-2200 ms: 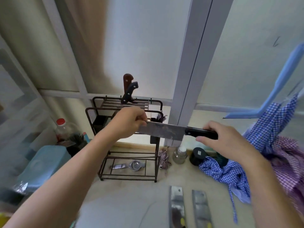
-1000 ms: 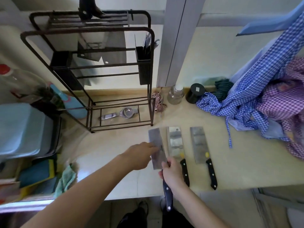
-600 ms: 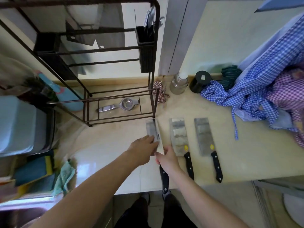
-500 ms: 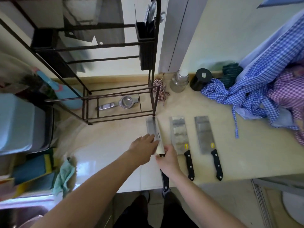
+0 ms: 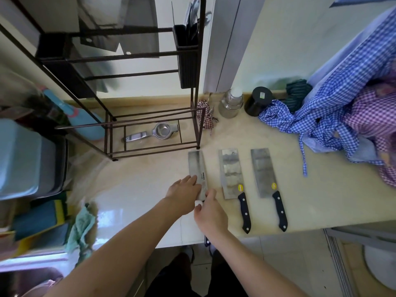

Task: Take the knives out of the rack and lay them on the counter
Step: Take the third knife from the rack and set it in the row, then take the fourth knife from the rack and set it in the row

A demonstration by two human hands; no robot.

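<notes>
The rack [image 5: 120, 86] at the back left of the worktop [image 5: 321, 202] is cut off by the top of the frame, and the blades [image 5: 120, 24] hanging in it are blurred, so their number cannot be told. A handle of the left cleaver [image 5: 197, 166] is almost wholly hidden under the right hand [image 5: 211, 213]; only a dark tip shows past the front edge of the worktop.

That cleaver lies flat near the front edge, blade pointing toward the rack's foot. The left hand [image 5: 185, 194] rests on the blade with fingers spread flat, nearly open, gripping nothing. The right hand is curled over the handle end, thumb beside the blade's heel; whether it grips the handle cannot be told.

Just right of it lie the middle cleaver [image 5: 231, 174] and the right cleaver [image 5: 263, 172], parallel, apart from each other, black handles toward the front edge.
</notes>
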